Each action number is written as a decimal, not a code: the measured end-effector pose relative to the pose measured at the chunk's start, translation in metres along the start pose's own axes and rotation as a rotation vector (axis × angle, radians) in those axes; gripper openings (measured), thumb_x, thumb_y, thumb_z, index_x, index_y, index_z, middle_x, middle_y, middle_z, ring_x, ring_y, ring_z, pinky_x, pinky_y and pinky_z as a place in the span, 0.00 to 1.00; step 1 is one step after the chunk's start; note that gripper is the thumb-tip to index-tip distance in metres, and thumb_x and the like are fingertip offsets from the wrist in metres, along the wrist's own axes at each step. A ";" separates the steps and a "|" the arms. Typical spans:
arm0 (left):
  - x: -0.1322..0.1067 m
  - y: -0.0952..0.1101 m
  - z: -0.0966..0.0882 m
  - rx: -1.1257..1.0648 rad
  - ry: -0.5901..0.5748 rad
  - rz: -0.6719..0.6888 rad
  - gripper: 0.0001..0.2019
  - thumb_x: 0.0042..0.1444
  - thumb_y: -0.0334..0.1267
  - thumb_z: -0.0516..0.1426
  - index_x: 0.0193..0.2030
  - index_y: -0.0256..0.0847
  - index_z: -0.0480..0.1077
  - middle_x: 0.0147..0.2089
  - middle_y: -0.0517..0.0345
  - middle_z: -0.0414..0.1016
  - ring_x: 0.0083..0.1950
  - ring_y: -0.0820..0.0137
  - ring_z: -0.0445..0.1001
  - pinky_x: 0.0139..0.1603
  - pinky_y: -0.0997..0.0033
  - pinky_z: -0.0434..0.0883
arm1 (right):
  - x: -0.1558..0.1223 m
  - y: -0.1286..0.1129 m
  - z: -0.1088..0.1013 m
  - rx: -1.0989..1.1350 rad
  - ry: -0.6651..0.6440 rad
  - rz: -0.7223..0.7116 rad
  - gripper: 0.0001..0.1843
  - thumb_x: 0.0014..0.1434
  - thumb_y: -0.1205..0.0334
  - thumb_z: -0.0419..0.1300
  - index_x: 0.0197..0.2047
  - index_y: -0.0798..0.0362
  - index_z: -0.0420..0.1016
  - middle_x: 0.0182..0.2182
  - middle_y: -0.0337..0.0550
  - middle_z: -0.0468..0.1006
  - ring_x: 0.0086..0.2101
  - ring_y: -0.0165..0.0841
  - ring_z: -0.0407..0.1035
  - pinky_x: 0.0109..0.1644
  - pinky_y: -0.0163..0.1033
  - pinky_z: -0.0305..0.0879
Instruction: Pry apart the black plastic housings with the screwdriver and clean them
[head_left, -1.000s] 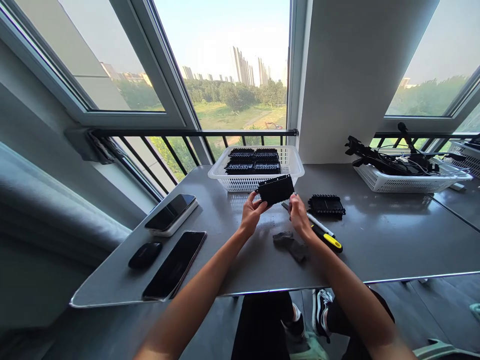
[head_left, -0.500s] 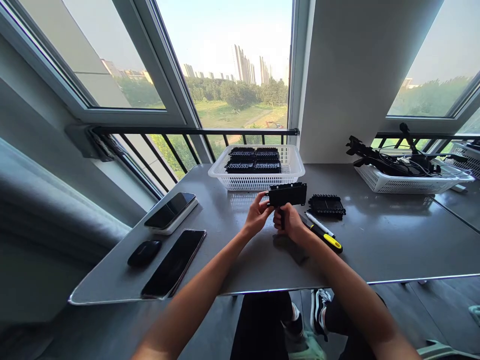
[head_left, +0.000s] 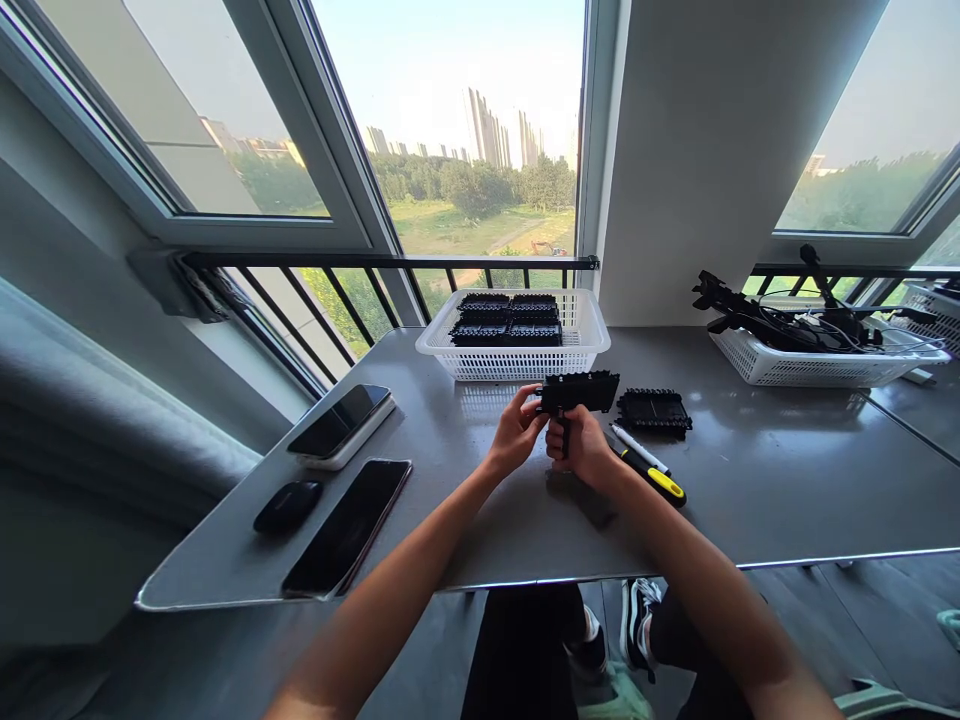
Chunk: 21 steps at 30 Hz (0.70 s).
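Head view, centre of frame: left hand pinches the near-left end of a black plastic part, holding it level just above the grey table and in front of the white basket. Right hand is curled into a fist around a dark slim shaft that stands upright with its tip under the part; what kind of tool it is cannot be told. Basket holds more black parts in neat rows. One ribbed black part lies flat just right of the hands, with a white pen and a yellow-tipped tool beside the right wrist. Lower left: two phones, one resting on a white box, and a small black oval case. Upper right: a second basket full of black gear and cables. Judgement: the left pinch is at one end only, so the part may twist; a grip nearer its middle, with the shaft held square to the underside, would likely serve the work better.
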<state>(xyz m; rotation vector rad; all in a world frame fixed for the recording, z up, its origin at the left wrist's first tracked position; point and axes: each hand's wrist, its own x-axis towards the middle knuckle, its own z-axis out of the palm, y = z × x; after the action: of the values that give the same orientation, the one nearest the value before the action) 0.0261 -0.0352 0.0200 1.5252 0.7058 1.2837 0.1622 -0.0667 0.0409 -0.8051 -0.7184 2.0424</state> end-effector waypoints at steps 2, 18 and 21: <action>0.001 0.000 -0.001 0.009 0.016 0.003 0.21 0.52 0.36 0.60 0.52 0.42 0.60 0.38 0.57 0.78 0.33 0.74 0.73 0.36 0.76 0.67 | -0.001 -0.001 0.001 0.016 -0.007 -0.006 0.14 0.54 0.50 0.44 0.24 0.50 0.53 0.18 0.33 0.53 0.18 0.27 0.46 0.19 0.30 0.37; 0.009 -0.006 -0.011 -0.047 0.171 -0.024 0.21 0.50 0.35 0.60 0.50 0.42 0.60 0.39 0.58 0.77 0.43 0.68 0.77 0.56 0.55 0.71 | -0.002 -0.013 -0.013 0.078 0.187 -0.154 0.16 0.54 0.48 0.44 0.23 0.50 0.52 0.17 0.31 0.50 0.17 0.25 0.43 0.18 0.29 0.34; 0.008 -0.005 -0.010 -0.048 0.171 -0.025 0.20 0.50 0.35 0.60 0.50 0.42 0.60 0.39 0.58 0.77 0.43 0.69 0.77 0.57 0.55 0.70 | -0.001 -0.012 -0.013 0.064 0.187 -0.148 0.14 0.53 0.50 0.45 0.23 0.50 0.52 0.16 0.31 0.50 0.17 0.25 0.43 0.18 0.29 0.33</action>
<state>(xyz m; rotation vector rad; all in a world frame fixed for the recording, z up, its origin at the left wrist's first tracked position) 0.0195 -0.0229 0.0182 1.3751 0.7948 1.4140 0.1787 -0.0588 0.0417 -0.8663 -0.5864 1.8212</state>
